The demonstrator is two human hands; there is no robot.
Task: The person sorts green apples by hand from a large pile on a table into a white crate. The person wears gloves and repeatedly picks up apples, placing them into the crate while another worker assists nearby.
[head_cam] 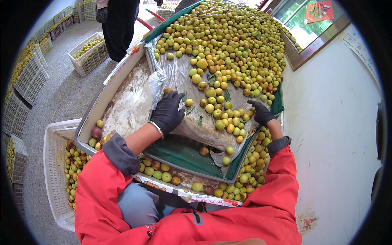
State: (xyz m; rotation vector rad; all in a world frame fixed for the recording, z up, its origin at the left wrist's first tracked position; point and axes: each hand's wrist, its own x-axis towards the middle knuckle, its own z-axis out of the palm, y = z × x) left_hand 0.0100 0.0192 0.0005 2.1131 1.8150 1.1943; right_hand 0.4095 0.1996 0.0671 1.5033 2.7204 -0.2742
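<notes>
A large heap of green, yellow and brown jujubes (pixel 226 46) slopes down toward me on a plastic-covered sorting surface (pixel 177 70). My left hand (pixel 168 111), in a black glove with a pale band at the wrist, reaches over the plastic. A brownish jujube (pixel 167 91) is at its fingertips; whether they grip it is hidden. To its right lie a single yellow jujube (pixel 189 102) and a loose green leaf (pixel 184 96). My right hand (pixel 262 113), also black-gloved, has its fingers apart beside a loose cluster of jujubes (pixel 231 118), at the surface's right edge.
Below the plastic sits a green-lined ledge (pixel 183 156). Jujubes line the outer trough (pixel 186 182) and fill its right channel (pixel 252 159). A white crate (pixel 55 171) stands at my left, another (pixel 92 58) behind it. One person (pixel 119 27) stands beyond; a wall (pixel 330 122) borders the right.
</notes>
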